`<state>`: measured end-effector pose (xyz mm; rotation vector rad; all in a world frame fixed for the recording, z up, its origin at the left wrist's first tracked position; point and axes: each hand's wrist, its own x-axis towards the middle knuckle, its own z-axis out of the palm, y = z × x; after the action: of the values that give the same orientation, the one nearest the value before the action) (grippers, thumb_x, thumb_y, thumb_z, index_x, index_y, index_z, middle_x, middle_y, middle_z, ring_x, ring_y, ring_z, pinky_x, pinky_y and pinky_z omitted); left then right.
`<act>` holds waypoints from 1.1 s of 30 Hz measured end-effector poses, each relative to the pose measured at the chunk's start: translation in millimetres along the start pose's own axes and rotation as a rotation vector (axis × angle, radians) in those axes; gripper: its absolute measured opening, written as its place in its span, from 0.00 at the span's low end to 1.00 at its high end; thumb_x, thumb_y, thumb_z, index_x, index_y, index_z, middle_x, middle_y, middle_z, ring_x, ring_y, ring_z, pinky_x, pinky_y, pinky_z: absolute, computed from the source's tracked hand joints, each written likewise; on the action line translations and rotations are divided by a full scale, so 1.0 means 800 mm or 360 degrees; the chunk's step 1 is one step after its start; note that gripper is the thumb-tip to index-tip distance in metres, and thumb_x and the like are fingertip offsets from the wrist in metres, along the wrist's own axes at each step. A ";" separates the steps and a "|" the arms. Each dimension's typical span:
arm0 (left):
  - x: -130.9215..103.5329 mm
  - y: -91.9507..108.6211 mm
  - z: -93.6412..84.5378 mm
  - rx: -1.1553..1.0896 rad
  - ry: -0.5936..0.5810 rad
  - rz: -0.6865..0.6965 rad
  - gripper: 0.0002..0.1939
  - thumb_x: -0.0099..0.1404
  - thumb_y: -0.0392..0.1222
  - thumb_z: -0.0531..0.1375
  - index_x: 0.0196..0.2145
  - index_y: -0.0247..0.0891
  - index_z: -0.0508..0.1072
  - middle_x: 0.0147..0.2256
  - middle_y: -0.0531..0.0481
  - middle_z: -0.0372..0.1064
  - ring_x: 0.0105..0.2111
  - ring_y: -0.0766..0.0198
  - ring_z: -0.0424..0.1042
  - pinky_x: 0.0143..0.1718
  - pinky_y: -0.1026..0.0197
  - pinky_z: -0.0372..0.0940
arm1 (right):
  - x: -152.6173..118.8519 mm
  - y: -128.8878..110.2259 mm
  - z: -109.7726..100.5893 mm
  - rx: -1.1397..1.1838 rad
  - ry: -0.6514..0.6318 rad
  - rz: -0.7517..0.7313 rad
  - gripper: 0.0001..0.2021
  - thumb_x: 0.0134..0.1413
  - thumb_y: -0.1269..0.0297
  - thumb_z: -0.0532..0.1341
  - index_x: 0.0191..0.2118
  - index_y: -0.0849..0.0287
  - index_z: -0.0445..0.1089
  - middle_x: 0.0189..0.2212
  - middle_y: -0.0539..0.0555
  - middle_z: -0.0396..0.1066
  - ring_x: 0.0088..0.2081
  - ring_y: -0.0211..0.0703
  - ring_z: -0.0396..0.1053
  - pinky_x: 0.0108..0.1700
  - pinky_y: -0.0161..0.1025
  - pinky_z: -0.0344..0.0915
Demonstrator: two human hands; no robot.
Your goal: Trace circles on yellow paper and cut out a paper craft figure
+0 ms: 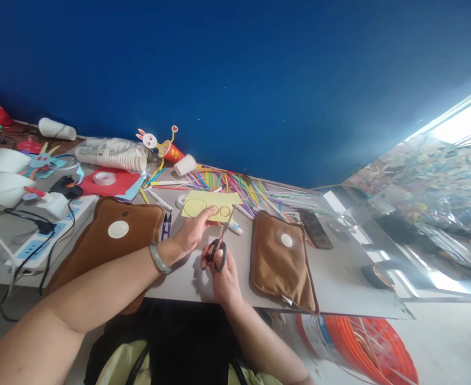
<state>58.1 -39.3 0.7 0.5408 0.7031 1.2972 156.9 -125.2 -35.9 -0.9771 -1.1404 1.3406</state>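
Left grip pinches circle-marked yellow paper

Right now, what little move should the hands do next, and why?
Perhaps snip the paper toward its rightmost circle: the right hand holds the scissors with their blades by that end, the left hand grips the paper, and the circle looks uncut.

The head view looks forward and down, near the table. It faces a wall at twelve o'clock.
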 end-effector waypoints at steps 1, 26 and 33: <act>-0.001 0.001 0.001 0.0006 0.0005 -0.0001 0.15 0.58 0.46 0.67 0.40 0.34 0.79 0.42 0.42 0.80 0.48 0.52 0.76 0.49 0.56 0.68 | 0.000 0.000 0.000 0.0005 0.0003 0.0001 0.26 0.59 0.35 0.57 0.32 0.56 0.65 0.24 0.48 0.63 0.25 0.38 0.60 0.30 0.38 0.58; -0.002 0.001 0.000 0.0008 -0.0093 0.0001 0.10 0.57 0.43 0.67 0.36 0.36 0.78 0.43 0.44 0.78 0.46 0.55 0.74 0.41 0.59 0.66 | -0.003 -0.009 -0.001 -0.0095 0.0082 -0.0041 0.28 0.56 0.33 0.58 0.28 0.57 0.61 0.22 0.46 0.60 0.24 0.35 0.58 0.27 0.36 0.56; -0.007 0.008 0.005 0.0009 -0.0126 0.0014 0.11 0.57 0.42 0.67 0.37 0.37 0.78 0.40 0.46 0.79 0.41 0.57 0.75 0.39 0.59 0.64 | -0.005 -0.012 -0.002 -0.0103 0.0100 0.0006 0.29 0.54 0.32 0.59 0.28 0.57 0.62 0.20 0.45 0.58 0.22 0.34 0.56 0.26 0.35 0.55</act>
<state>55.7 -43.8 8.8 0.5971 0.6396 1.2754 160.7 -129.6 -27.0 -1.0611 -1.1406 1.2739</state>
